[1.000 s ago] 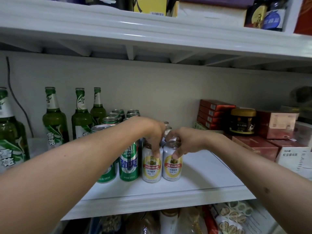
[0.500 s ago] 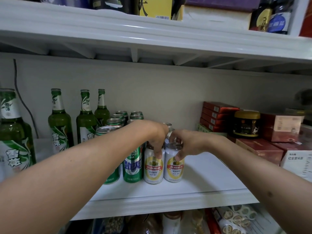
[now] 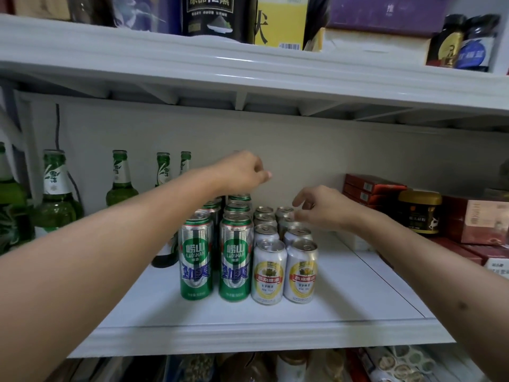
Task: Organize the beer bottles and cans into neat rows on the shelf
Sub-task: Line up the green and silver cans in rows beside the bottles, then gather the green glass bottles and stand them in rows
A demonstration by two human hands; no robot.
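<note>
Standing nearest the front edge of the shelf [image 3: 248, 334], two short yellow-label cans [image 3: 283, 271] head two files running toward the back wall, with two tall green cans [image 3: 216, 257] heading two files just to their left. The files look straight and close-packed. Green bottles [image 3: 121, 180] stand further left, toward the back left corner, more loosely spaced. Above the rear short cans, the right hand [image 3: 321, 208] hovers with loosely curled fingers, gripping nothing; whether a fingertip touches a can top cannot be told. Higher, over the rear tall cans, the left hand [image 3: 242, 172] is raised, fingers loosely curled, holding nothing. The hands are apart. To finish the step well, press each rear can lightly from the top rim until it touches its neighbour, keep labels facing forward, then space the bottles evenly.
</note>
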